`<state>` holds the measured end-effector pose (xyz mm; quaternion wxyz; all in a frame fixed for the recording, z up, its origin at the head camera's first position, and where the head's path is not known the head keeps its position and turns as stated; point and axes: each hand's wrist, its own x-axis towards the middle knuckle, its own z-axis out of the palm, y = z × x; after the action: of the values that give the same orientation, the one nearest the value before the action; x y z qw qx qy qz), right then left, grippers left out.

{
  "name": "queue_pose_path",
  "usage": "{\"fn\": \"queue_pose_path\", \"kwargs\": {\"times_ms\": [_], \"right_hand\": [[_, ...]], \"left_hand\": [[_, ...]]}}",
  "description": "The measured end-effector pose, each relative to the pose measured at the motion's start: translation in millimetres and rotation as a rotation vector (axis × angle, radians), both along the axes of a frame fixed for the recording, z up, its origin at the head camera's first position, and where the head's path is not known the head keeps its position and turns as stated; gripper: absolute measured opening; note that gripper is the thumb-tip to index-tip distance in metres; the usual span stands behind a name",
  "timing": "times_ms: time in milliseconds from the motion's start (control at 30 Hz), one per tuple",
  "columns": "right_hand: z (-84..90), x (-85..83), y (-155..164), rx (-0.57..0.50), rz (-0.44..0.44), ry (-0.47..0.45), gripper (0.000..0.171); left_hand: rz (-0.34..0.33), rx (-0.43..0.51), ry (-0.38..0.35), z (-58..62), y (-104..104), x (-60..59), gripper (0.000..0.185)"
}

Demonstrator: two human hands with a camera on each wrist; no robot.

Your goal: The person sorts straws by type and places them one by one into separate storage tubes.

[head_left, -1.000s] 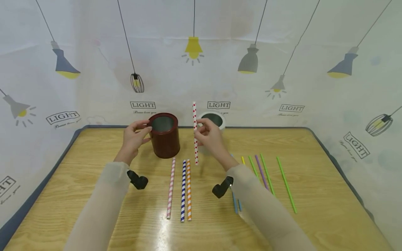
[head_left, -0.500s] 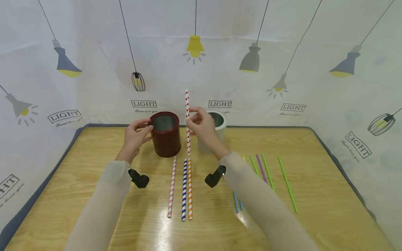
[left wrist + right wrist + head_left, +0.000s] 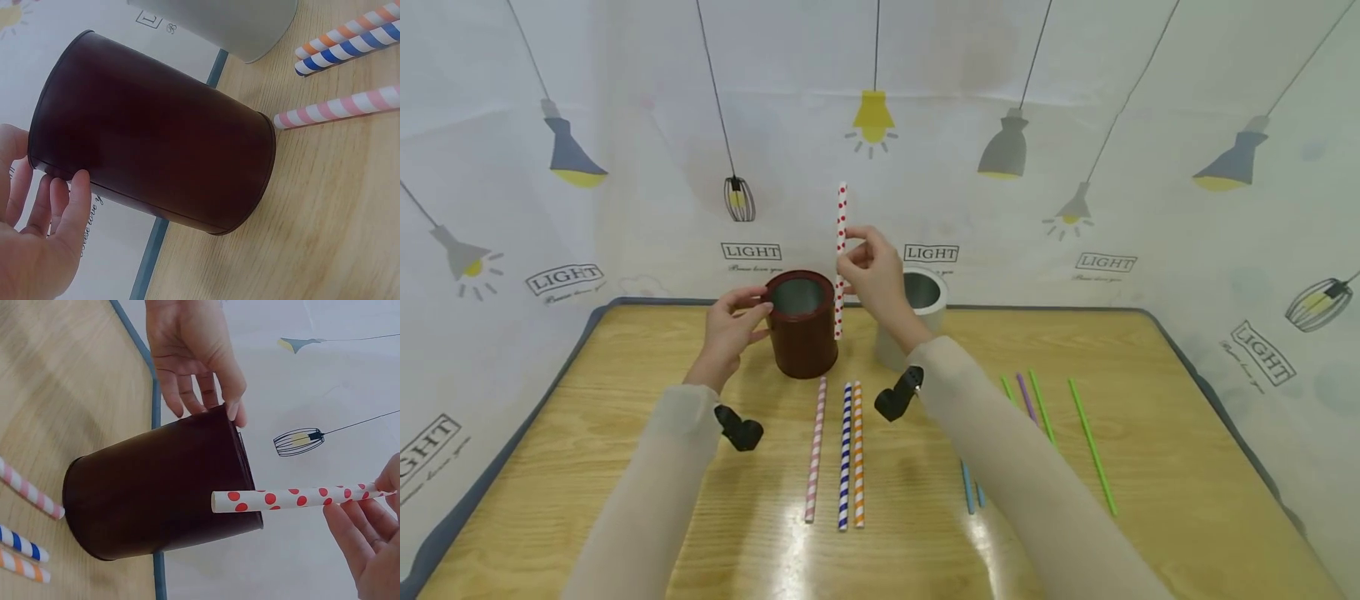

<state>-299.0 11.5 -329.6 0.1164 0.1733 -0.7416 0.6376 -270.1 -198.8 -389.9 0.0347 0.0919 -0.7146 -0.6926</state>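
Right hand (image 3: 871, 275) has lifted the pinched polka-dot straw (image 3: 840, 250) beside the brown cup (image 3: 801, 325), left hand (image 3: 730, 329) steadying its rim; nothing's in yet, three striped straws (image 3: 844, 454) wait mid-table.

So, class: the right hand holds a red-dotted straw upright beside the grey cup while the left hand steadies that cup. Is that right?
Not quite. The right hand holds the dotted straw beside the dark brown cup, which the left hand steadies, as the head view shows. The grey cup stands untouched behind.

Red-dotted white straw (image 3: 840, 250) held upright beside the upright dark-red cup (image 3: 803, 327)
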Motion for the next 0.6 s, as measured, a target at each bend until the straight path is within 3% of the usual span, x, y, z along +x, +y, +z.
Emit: {"fn": "queue_pose_path", "kwargs": {"times_ms": [367,600], "right_hand": [[19.3,-9.4,-15,-0.024,-0.039,0.039,0.036],[15.7,-14.9,-21,-0.039,-0.089,0.055,0.035]], "left_hand": [[-0.001,-0.009,-0.007,0.0,0,-0.4,0.041],[0.007,-0.007,-0.005,1.0,1,-0.4,0.041]]}}
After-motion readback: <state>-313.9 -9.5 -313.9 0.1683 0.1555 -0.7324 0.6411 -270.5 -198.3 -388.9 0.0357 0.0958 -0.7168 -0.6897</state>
